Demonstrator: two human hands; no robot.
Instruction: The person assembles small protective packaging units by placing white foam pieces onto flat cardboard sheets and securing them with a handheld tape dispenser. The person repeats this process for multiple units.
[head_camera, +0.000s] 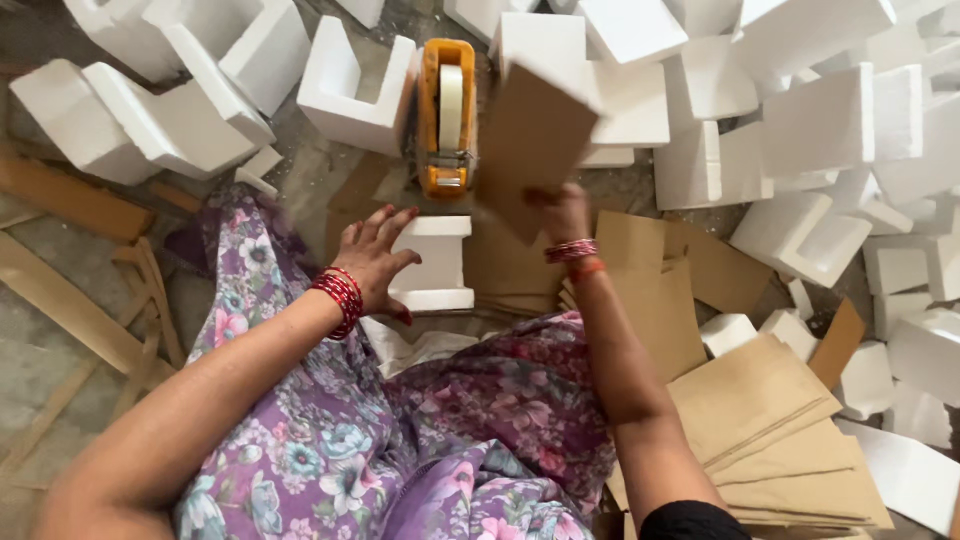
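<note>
Looking down from the head camera: person seated on the floor (300, 190), floral purple clothing (400, 430) over the lap.

Left hand (372, 255), red bangles at the wrist, fingers spread and unclenched, palm resting on the left edge of a white foam block (435, 262) lying just in front of the knees. No real grip, only a flat press; fingertips point toward the block's upper corner.

Right hand (565, 212), fingers pinched on the lower edge of a brown cardboard sheet (530, 145), which is lifted and tilted in the air, motion-blurred. The sheet hangs just right of and above the foam block, apart from it.

Just beyond the left fingertips, an orange tape dispenser (446, 115) stands upright, between the block and the heap of loose foam pieces (820, 120) farther off. Flat cardboard stack (770, 430) lies near the right forearm, with more sheets under the right hand.

Judgement on doing this well: keep the left palm pressing so the light block cannot slide, bring the sheet down square to the block's face, edges matched before letting go. The pinch sits at one edge only, so the sheet may swing; a lower, steadier hold would help.
</note>
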